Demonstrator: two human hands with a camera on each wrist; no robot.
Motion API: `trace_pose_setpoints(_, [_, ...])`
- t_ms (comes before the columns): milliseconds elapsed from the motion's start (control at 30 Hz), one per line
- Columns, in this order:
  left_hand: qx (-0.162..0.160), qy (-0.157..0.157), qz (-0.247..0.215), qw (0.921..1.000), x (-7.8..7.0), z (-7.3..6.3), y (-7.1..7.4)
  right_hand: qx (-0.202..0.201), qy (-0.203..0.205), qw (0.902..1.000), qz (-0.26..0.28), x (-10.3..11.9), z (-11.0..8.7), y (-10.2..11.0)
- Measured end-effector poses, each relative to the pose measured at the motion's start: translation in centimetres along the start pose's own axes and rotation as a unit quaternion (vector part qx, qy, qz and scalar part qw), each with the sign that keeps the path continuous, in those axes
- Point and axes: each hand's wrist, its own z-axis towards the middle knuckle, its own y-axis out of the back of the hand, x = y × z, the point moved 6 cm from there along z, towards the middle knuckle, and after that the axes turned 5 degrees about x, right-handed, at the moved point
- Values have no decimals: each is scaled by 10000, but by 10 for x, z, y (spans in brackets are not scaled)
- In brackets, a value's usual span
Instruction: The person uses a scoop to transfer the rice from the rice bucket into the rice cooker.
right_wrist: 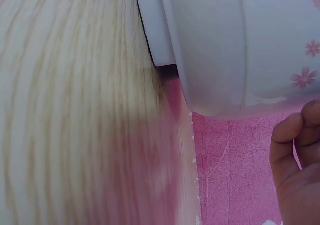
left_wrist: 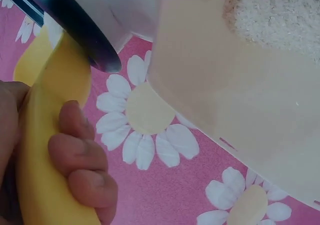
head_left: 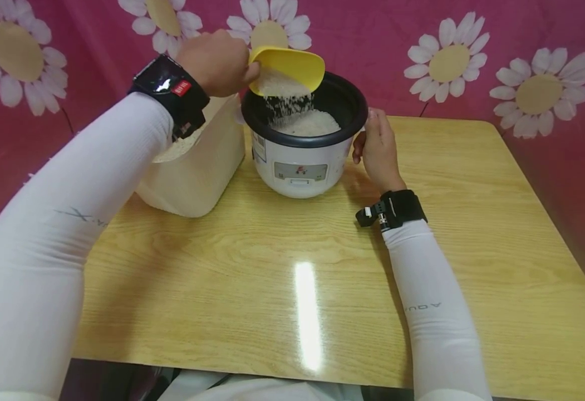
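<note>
1. Left of centre, the white bin (head_left: pixel 202 184) stands on the table (head_left: pixel 247 289), just beside the cooker, with rice inside. The left arm crosses above it; a wrist dropped too low could probably bump its rim.
2. At upper centre, the left hand (head_left: pixel 217 61) has its fingers curled round the handle of the yellow scoop (head_left: pixel 294 61), leaving no gap. A sudden twist of that wrist might send the grains out in a rush.
3. Right of that hand, the scoop tilts above the opening of the rice cooker (head_left: pixel 302 155), and falling grains (head_left: pixel 289 108) drop onto the heap of rice inside. If the scoop drifted left or towards the viewer, some could spill over the dark rim onto the table.
4. The cooker sits upright in the upper middle of the frame, between the hands: below and right of the left one, touching the right.
5. At its right side, the right hand (head_left: pixel 379 147) bends its fingers around the side handle, which they mostly hide. A slack grip or hard pull could let the cooker shift under the stream.
</note>
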Motion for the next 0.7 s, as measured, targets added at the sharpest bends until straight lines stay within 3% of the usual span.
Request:
trace_pose_setpoints(267, [-227, -2, 57, 9997, -8, -3, 1, -17, -10, 10000, 87, -2, 1, 0])
trace_pose_setpoints(700, [-593, -47, 29, 9982, -8, -10, 5, 12, -26, 10000, 83, -2, 2, 0])
